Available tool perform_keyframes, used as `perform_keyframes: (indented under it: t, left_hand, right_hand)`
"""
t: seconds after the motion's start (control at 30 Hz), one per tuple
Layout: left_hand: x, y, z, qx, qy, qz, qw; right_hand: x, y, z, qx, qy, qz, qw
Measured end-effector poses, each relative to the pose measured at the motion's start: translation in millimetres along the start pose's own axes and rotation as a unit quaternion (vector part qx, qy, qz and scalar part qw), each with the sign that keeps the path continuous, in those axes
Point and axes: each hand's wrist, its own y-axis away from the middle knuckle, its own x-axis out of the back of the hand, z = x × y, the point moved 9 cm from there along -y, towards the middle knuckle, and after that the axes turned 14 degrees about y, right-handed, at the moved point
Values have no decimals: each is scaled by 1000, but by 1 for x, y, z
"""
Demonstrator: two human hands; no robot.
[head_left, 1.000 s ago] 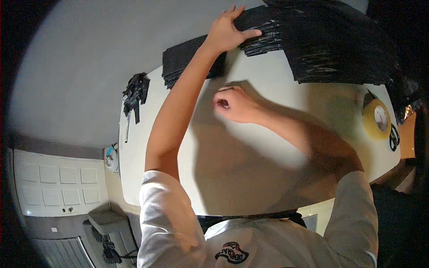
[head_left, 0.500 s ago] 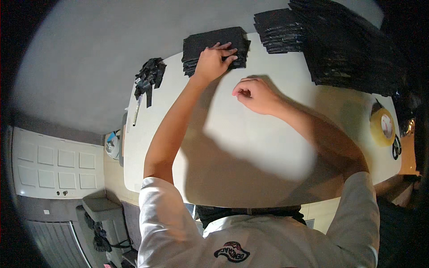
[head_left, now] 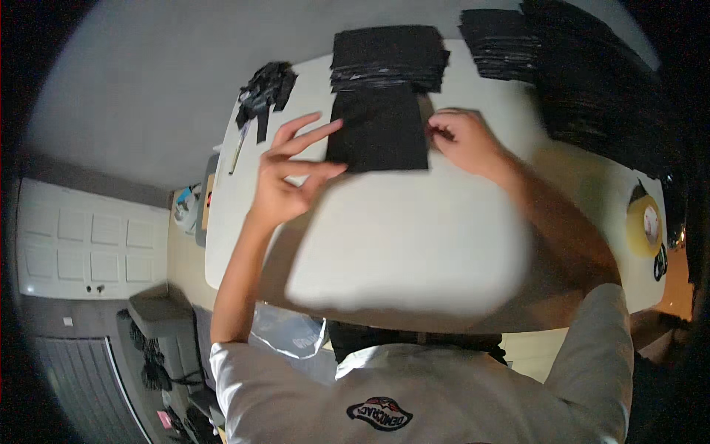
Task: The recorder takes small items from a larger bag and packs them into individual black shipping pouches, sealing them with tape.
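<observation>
A flat black rectangular piece [head_left: 381,133], sheet-like, lies on the white table in front of a stack of similar black pieces [head_left: 388,48]. My left hand [head_left: 285,177] is at its left side, fingers spread, with fingertips at the edge and front left corner. On the other side, my right hand [head_left: 466,140] has its fingers curled together right beside the piece's right edge. Whatever may be between those fingertips is too dark and small to make out.
Another black stack [head_left: 503,44] and a larger black pile [head_left: 599,96] occupy the far right. At the right edge are a yellowish tape roll [head_left: 645,226] and black-handled scissors [head_left: 660,263]. Black scraps [head_left: 268,89] and a thin pen-like stick [head_left: 237,153] lie far left on the table [head_left: 399,237].
My left hand has come off the stack, toward me and leftward, and its fingers have spread. A single black piece now lies before the stack. My right hand has shifted right.
</observation>
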Motion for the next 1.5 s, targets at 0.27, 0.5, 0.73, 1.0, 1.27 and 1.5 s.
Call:
perform_keyframes:
  t: [0.27,0.5,0.73,1.0,1.27,1.5]
  left_hand:
    - [64,143,-39,320,-17,122,939]
    - [-38,87,-11,214,-103,22,971]
    - [-76,99,-46,260,-230,-89,934]
    - [-67,102,-42,202,-197,-181,942]
    - [-61,107,-46,186,-172,-126,959]
    - [-58,106,-43,187,-191,-145,953]
  right_hand:
    - [-6,-4,-15,34,-33,9,999]
    - [-4,-2,-15,-6,23,-19,1000]
    - [-16,26,-97,260,176,-42,948]
    - [-22,31,-120,281,126,-82,948]
    - [-75,28,-154,290,260,-128,912]
    - [-71,26,-159,291,241,-135,916]
